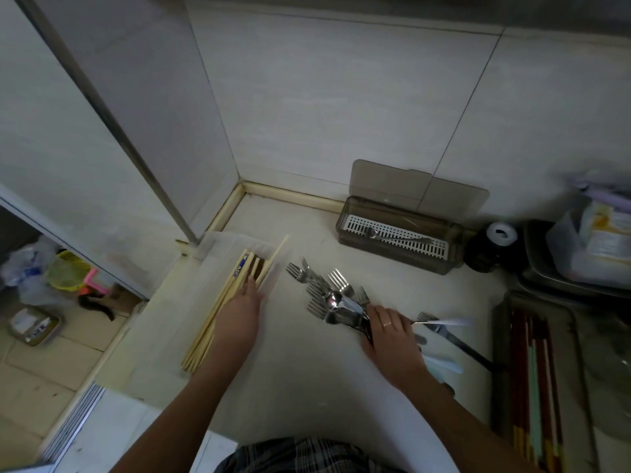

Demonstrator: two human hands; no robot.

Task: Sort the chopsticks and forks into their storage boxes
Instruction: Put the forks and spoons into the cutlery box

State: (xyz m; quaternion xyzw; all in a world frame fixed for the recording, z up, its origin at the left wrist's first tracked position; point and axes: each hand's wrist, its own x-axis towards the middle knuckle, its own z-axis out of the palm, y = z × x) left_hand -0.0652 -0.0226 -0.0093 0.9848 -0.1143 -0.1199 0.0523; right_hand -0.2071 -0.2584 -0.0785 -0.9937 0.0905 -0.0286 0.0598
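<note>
Two bare forearms reach from a plaid-clad lap over a pale stone counter in a tiled corner.

Left hand (239, 310) lies flat, fingers straight, on pale wooden chopsticks (218, 312) in a translucent white box (211, 257). Right hand (389, 332), wearing a ring, curls round the handles of a heap of shiny steel forks and spoons (327, 295). Behind them, a smoky-brown plastic box with a slotted white tray (397, 233) stands lid-up against the wall. At far right, a grey tray of red and green chopsticks (536, 387).

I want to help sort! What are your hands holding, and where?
Right hand grips the forks by their handles. Left hand rests flat on the chopsticks.
</note>
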